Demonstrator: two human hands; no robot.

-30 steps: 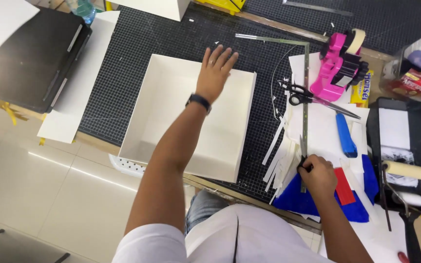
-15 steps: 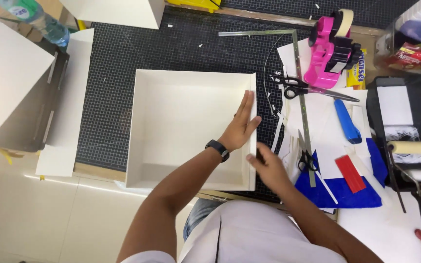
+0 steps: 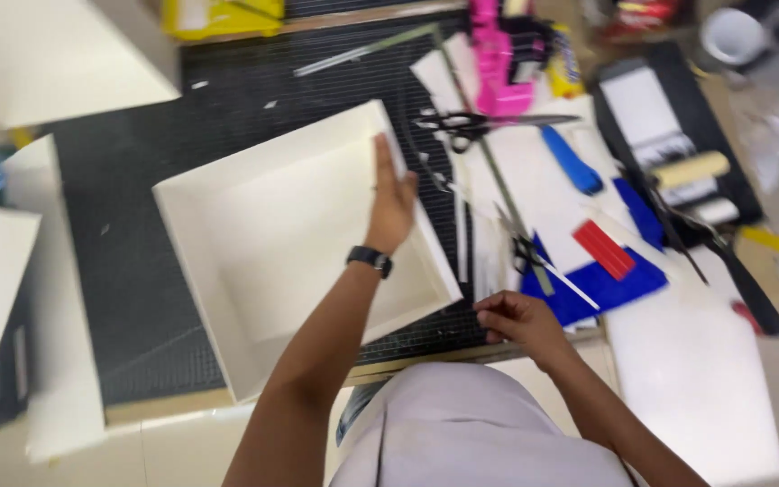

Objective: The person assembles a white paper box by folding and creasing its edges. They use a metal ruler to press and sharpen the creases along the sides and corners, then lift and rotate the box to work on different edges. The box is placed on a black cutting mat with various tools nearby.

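Overhead, the left hand [image 3: 392,194] lies open and flat against the right wall of the white box [image 3: 263,234] on the black mat [image 3: 137,271]. Right hand [image 3: 517,320] rests curled at the table edge, holding nothing visible, near the blue sheet [image 3: 601,284].

Left hand [image 3: 391,200] flat on white box [image 3: 263,243] wall; right hand [image 3: 517,320] curled at mat edge.

Motion blur softens the right hand [image 3: 517,321], so what its curled fingers pinch cannot be told. Beyond it, the pink tool [image 3: 499,45] (top cut off) stays unidentifiable.
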